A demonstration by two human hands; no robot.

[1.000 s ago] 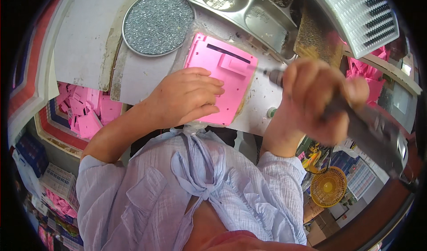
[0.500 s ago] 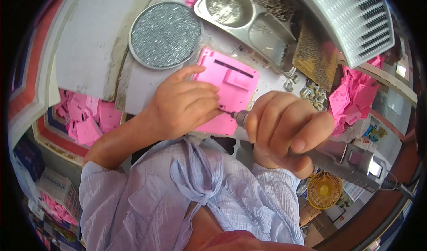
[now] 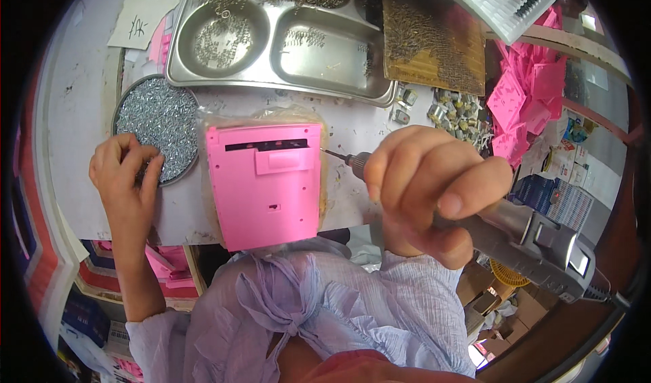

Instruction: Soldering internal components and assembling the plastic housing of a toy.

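Observation:
My left hand (image 3: 127,169) dips at the near left edge of a round metal dish (image 3: 195,156) heaped with small silver screws (image 3: 159,120). Its fingers are curled together at the screws, and whatever lies between the fingertips is hidden. My right hand (image 3: 434,189) is wrapped round a grey electric screwdriver (image 3: 525,237). The thin bit points left, close to the right edge of a pink plastic casing (image 3: 274,203). That casing lies flat in front of me, with a dark slot, a raised block and several small holes. Under it is a clear plastic sheet (image 3: 288,116).
A steel compartment tray (image 3: 271,78) with small metal parts stands behind the casing. Right of it are a cardboard piece (image 3: 434,71) covered in parts, small metal motors (image 3: 454,115) and a pile of pink pieces (image 3: 529,98). A white ridged bin (image 3: 505,3) is at the top right.
My left hand has left the pink casing and moved left to the screw dish. The screwdriver bit is off the casing's hole and beside its right edge. The view has shifted.

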